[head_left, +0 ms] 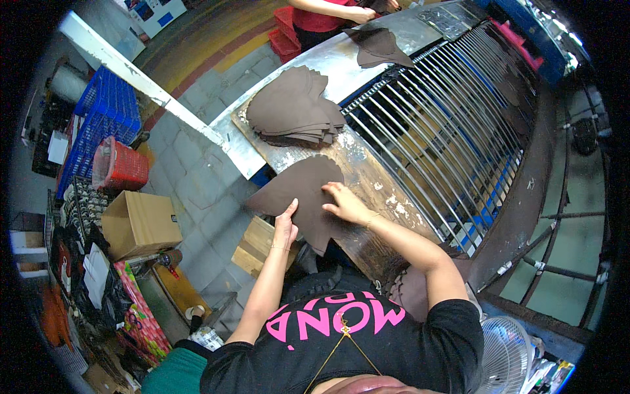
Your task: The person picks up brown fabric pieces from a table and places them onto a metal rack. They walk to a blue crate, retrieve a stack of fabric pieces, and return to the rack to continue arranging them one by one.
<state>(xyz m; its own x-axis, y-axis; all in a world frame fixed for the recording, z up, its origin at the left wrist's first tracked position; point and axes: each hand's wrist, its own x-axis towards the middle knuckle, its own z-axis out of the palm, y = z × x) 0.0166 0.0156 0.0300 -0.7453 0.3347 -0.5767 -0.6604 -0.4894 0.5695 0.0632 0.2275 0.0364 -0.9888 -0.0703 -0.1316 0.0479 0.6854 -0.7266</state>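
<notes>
Wore one black shirt (407, 358) with pink lettering and one gold-coloured necklace (346, 333). Pinched one brown sheet (298, 180) with the left hand (285, 226), with one thumb on top; could not tell the spread of the fingers hidden beneath. Rested the right hand (348, 206) at the sheet's right side, with fingers curled and parted from the thumb. Held this sheet partly over one wooden board (377, 243). Saw one stack (285, 105) of brown pieces just beyond, too overlapped to count. Noticed one smaller brown pile (377, 49) farther off, near one co-worker (317, 18) with two hands (361, 14) showing.
</notes>
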